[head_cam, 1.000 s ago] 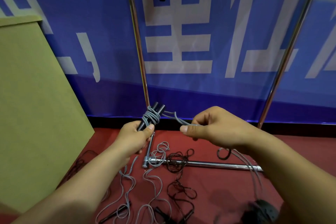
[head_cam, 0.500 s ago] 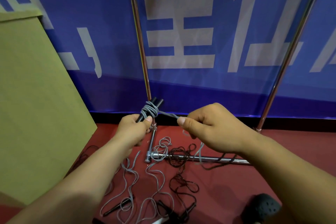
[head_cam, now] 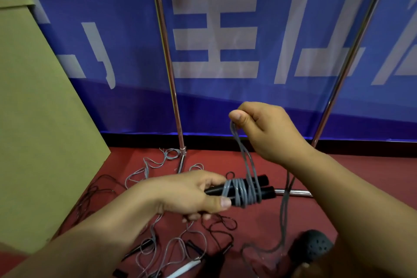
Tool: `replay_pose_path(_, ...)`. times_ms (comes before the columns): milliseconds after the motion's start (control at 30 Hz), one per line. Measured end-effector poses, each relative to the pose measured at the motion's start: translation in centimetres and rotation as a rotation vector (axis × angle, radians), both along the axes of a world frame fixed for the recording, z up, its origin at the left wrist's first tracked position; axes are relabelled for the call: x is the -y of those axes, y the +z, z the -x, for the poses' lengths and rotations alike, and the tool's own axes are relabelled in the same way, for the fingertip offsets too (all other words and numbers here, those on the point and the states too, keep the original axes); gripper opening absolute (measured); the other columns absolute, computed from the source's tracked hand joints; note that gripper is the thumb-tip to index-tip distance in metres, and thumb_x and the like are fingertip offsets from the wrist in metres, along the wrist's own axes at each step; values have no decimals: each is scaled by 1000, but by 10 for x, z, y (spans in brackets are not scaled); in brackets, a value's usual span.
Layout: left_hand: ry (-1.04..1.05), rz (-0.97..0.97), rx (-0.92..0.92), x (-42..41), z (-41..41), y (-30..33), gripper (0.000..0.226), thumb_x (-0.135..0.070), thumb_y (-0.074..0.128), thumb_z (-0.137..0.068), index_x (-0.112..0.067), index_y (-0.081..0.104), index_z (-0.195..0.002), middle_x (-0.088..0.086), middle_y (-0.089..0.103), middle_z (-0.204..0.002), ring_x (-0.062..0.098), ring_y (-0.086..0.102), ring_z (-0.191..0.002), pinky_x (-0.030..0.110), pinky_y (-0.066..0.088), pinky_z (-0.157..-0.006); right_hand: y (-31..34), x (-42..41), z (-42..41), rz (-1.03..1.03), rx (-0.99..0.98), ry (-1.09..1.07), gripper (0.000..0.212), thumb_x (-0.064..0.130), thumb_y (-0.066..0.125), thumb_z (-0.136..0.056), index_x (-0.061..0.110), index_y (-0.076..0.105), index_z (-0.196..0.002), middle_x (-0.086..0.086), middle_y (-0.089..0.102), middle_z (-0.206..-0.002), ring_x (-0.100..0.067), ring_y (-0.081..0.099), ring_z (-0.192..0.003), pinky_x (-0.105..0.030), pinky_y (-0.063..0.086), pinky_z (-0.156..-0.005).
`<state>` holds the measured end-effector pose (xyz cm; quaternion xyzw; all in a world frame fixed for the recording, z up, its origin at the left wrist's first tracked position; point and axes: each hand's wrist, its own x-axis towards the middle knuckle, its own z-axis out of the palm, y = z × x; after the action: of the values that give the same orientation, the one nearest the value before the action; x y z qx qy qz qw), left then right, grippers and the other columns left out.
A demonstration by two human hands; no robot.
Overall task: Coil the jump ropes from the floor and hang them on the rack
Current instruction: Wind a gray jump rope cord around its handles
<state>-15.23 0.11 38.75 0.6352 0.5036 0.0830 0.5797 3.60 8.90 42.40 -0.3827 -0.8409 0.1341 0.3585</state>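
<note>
Head view, sole entry. Left hand (head_cam: 191,196): curled round two black handles (head_cam: 262,187) held side by side, roughly level, above the red floor (head_cam: 338,187). Grey jump rope (head_cam: 242,192): several turns already bound round both handles; its free length rises as a doubled strand to the right hand (head_cam: 261,128), which pinches it between thumb and forefinger, then drops slack toward the floor. Rack (head_cam: 167,63): chrome uprights just behind, base bar on the floor; a dark item hangs at top edge, probably a finished rope, though it is cropped. Loose ropes (head_cam: 176,250): grey and black, tangled on the floor below. Handling advice: keep the strand taut, lay each turn snug beside the last, and hold the handles parallel.
</note>
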Motion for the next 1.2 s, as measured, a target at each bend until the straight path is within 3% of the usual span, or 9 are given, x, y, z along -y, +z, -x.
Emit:
replay_pose_path(333, -82, -86, 445, 9, -18, 18, 25, -19, 54, -97, -8, 54, -119, 0, 48, -66, 5, 40, -45, 16, 34, -44, -8, -13, 8, 291, 46, 121, 48, 47, 46, -99, 19, 44, -61, 6, 38, -56, -5, 33, -50, -22, 29, -51)
replay_pose_path(433, 37, -184, 508, 6, -22, 19, 25, -24, 56, -96, -15, 57, -120, 1, 51, -65, 7, 38, -44, 17, 32, -43, -16, -12, 9, 486, 63, 166, 36, 40, 52, -98, 15, 57, -72, 5, 55, -67, -6, 51, -65, -23, 43, -63)
replay_pose_path(500, 174, -270, 538, 2, -23, 19, 24, -28, 59, -94, -21, 59, -117, 0, 52, -64, 8, 38, -42, 18, 29, -41, -11, -3, 13, 405, 0, -58, 31, 37, 59, -93, 6, 57, -88, -2, 70, -74, -7, 64, -81, -21, 48, -78)
replay_pose_path(567, 359, -338, 559, -4, -23, 19, 24, -25, 60, -97, -10, 57, -116, 2, 51, -63, 8, 37, -41, 18, 28, -41, -13, -3, 18, 194, 139, 35, 32, 26, 50, -95, 0, 50, -76, -7, 65, -56, -11, 63, -68, -22, 49, -61)
replay_pose_path(600, 448, -356, 557, -7, -23, 20, 23, -22, 58, -100, -5, 55, -115, 2, 51, -63, 8, 35, -40, 18, 27, -41, -15, 1, 25, 352, 149, 125, 33, 18, 45, -97, -6, 55, -77, -16, 67, -64, -24, 64, -70, -31, 49, -58)
replay_pose_path(700, 624, -350, 518, -10, -19, 23, 20, -22, 52, -102, -2, 54, -103, 3, 49, -63, 8, 34, -40, 17, 26, -40, -17, 5, 32, 441, 285, 64, 41, 31, 39, -103, 6, 69, -92, -10, 69, -93, -25, 62, -89, -24, 36, -68)
replay_pose_path(833, 715, -355, 433, -14, -7, 23, 24, -24, 51, -102, -3, 58, -94, 2, 50, -60, 9, 35, -41, 18, 28, -38, -17, 7, 29, 512, 348, 20, 53, 51, 36, -101, 17, 65, -72, 7, 62, -70, -7, 55, -66, -18, 38, -58)
replay_pose_path(1000, 822, -480, 75, -27, 20, 8, 30, -34, 55, -100, -10, 57, -83, 0, 60, -59, 12, 46, -43, 25, 38, -47, -18, 16, 29, 478, 447, 86, 46, 46, 40, -101, 12, 66, -85, -6, 70, -93, -24, 63, -90, -36, 50, -85)
replay_pose_path(1200, 743, -709, -423, -36, 36, -8, 26, -47, 60, -93, -21, 62, -91, -2, 67, -75, 14, 62, -68, 31, 43, -60, -14, 28, 34, 359, 518, 160, 36, 36, 48, -99, 21, 47, -67, 5, 50, -69, -12, 47, -62, -28, 33, -57)
